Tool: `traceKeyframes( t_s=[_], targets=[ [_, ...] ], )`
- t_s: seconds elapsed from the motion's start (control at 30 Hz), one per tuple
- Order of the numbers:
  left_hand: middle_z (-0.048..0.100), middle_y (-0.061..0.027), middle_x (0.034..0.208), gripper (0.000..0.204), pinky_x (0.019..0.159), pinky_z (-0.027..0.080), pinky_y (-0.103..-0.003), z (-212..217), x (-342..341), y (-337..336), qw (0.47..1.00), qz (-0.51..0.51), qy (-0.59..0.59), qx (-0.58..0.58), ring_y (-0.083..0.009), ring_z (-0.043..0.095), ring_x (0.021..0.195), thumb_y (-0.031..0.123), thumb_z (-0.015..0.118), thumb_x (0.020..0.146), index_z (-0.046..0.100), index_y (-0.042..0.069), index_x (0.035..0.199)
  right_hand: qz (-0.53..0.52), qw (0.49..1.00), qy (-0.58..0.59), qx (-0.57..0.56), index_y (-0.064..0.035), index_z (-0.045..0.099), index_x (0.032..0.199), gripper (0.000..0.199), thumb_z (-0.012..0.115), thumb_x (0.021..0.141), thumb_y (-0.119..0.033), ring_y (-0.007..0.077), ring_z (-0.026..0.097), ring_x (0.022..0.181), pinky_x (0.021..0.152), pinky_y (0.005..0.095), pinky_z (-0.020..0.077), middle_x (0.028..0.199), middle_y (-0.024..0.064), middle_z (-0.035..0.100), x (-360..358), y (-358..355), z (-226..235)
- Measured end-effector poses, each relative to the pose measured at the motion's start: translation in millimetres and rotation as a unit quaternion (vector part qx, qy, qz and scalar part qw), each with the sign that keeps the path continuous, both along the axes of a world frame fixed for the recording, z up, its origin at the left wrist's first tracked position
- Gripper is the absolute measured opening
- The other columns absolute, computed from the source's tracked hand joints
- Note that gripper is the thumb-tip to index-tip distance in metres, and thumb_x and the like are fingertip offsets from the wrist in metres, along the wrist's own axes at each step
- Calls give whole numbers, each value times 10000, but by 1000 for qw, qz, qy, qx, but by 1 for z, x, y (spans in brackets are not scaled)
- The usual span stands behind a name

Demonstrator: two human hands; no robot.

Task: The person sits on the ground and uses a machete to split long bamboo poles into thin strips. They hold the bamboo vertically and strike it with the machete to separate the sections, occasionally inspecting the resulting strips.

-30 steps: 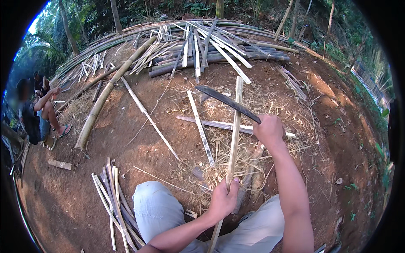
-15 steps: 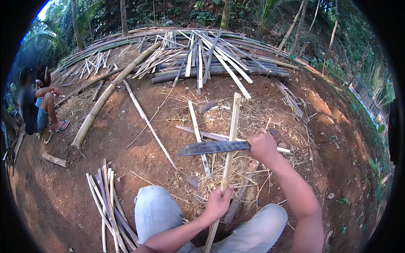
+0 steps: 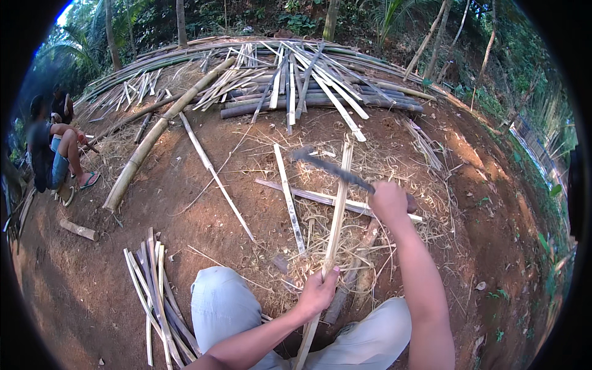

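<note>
My left hand (image 3: 317, 291) grips a long pale bamboo strip (image 3: 336, 216) near its lower end; the strip slants up and away from me over the ground. My right hand (image 3: 390, 202) holds the handle of a dark machete (image 3: 333, 166), whose blade points up and to the left, blurred, just left of the strip's upper part. My knees in light trousers (image 3: 225, 302) frame the strip's lower end. Shavings and straw (image 3: 345, 246) cover the earth beneath both hands.
A bundle of split strips (image 3: 154, 290) lies by my left knee. Loose slats (image 3: 288, 197) cross the ground ahead, with a thick pole (image 3: 154, 135) and a large pile of bamboo (image 3: 290, 80) beyond. A person (image 3: 52, 148) sits at far left.
The machete went from raised to lying across the strip half a second ago, and is now lifted again, blade up-left. My left hand kept its hold on the strip.
</note>
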State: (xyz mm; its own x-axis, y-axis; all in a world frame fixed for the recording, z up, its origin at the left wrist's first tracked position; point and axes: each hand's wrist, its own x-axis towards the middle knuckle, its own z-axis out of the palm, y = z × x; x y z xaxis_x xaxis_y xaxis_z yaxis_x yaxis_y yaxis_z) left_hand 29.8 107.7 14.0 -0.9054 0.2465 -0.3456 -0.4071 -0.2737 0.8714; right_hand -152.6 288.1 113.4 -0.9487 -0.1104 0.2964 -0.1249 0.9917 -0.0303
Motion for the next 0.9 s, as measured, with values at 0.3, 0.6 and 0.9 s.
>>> traceKeyframes(
  t_s=[0.3, 0.6, 0.9],
  targets=[
    [315, 83, 559, 330, 372, 187, -237, 9, -10, -6, 999, 13, -46, 20, -35, 253, 414, 340, 475, 1045, 380, 159, 785, 68, 996, -42, 33, -10, 717, 828, 154, 593, 821, -101, 348, 721, 793, 711, 438, 582, 824, 197, 712, 25, -18, -22],
    [280, 75, 559, 356, 384, 190, -241, 23, -4, -1, 997, -45, -32, 60, -43, 240, 422, 342, 443, 1053, 360, 162, 757, -133, 982, -49, -128, 14, 723, 912, 182, 629, 836, -123, 384, 703, 912, 802, 450, 571, 902, 236, 709, -35, 7, 9],
    [288, 67, 618, 513, 414, 194, -207, 22, -16, -31, 980, -16, -74, 183, -45, 211, 462, 618, 279, 1010, 427, 142, 893, -141, 961, -210, -112, 27, 719, 989, 336, 685, 827, -266, 373, 698, 914, 831, 427, 567, 962, 248, 703, 21, 14, -46]
  ],
)
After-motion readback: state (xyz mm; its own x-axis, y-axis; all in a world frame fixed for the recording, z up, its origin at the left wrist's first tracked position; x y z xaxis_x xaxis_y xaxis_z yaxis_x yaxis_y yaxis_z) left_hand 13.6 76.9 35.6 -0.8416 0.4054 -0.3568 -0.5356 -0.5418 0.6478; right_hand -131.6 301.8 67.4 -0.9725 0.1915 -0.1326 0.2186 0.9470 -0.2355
